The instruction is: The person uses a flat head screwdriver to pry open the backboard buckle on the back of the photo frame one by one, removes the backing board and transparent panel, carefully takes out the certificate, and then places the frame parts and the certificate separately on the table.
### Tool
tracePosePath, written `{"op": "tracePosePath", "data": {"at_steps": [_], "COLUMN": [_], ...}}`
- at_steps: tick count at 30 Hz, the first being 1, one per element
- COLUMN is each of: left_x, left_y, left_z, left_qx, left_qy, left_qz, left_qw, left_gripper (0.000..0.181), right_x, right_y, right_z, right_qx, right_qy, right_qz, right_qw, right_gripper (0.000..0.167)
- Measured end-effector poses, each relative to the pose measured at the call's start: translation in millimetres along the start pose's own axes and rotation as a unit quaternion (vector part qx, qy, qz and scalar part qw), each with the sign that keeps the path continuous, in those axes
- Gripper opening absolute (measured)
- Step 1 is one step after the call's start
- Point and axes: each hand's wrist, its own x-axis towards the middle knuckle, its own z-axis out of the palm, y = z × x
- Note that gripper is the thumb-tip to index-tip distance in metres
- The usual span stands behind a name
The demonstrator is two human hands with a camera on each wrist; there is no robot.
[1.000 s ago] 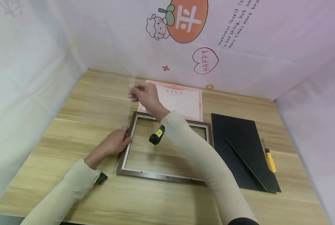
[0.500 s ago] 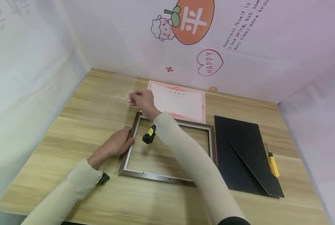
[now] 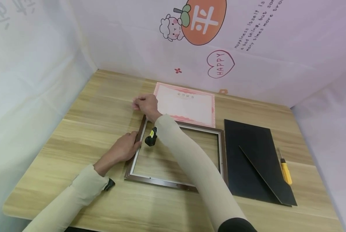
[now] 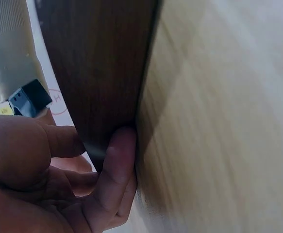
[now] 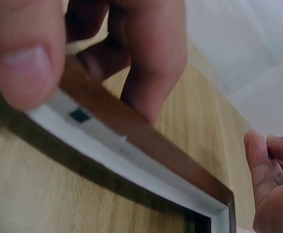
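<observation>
A brown picture frame (image 3: 225,151) with a silvery inner lip lies on the wooden table. My left hand (image 3: 126,146) grips its left side. In the right wrist view the left thumb (image 5: 27,77) sits on the pale inner lip and the fingers reach over the brown outer side. The left wrist view has those fingers (image 4: 117,165) against the dark side face, close to the tabletop. Beyond the frame's far left corner, my right hand (image 3: 147,104) pinches the right edge of a clear, see-through sheet (image 3: 114,100). How high the sheet stands above the table is unclear.
A pink-bordered certificate (image 3: 187,106) lies behind the frame, partly covered by the right hand. To the right are a black backing board (image 3: 239,161) with a raised flap (image 3: 272,180), and a yellow-handled screwdriver (image 3: 286,172). Fabric walls (image 3: 132,48) close off the back and sides.
My right hand has come slightly nearer the frame, lowering the clear sheet with it. The left hand keeps its grip on the frame. The whole head view has shifted a little.
</observation>
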Motion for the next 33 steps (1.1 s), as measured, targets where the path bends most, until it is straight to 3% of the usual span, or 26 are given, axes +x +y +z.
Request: {"op": "tracePosePath", "data": {"at_steps": [5, 9, 13, 18, 25, 33], "left_x": [-0.3, -1.2, -1.9, -1.6, -0.2, -0.8], "left_y": [3.9, 6.8, 8.5, 9.1, 8.4, 8.4], "left_z": [1.8, 1.7, 1.5, 2.7, 3.8, 2.8], "left_qx": [0.020, 0.042, 0.049, 0.051, 0.059, 0.060], "left_qy": [0.004, 0.014, 0.024, 0.026, 0.031, 0.037], "left_qz": [-0.015, -0.017, -0.017, -0.017, -0.019, -0.020], "left_qw": [0.9997, 0.9989, 0.9984, 0.9982, 0.9976, 0.9973], "left_gripper": [0.052, 0.050, 0.047, 0.047, 0.043, 0.042], "right_x": [6.4, 8.4, 7.0, 5.8, 5.3, 2.8], "right_y": [8.1, 11.9, 14.0, 13.6, 10.3, 6.6], "right_z": [0.7, 2.6, 3.7, 2.4, 1.9, 7.3], "right_qx": [-0.121, -0.229, -0.298, -0.337, -0.341, -0.392], "right_qy": [0.023, 0.041, 0.043, 0.027, 0.011, 0.047], "right_qz": [-0.009, -0.008, 0.004, 0.008, 0.017, 0.037], "right_qw": [0.9923, 0.9725, 0.9537, 0.9410, 0.9400, 0.9180], "right_gripper": [0.012, 0.021, 0.028, 0.030, 0.031, 0.036]}}
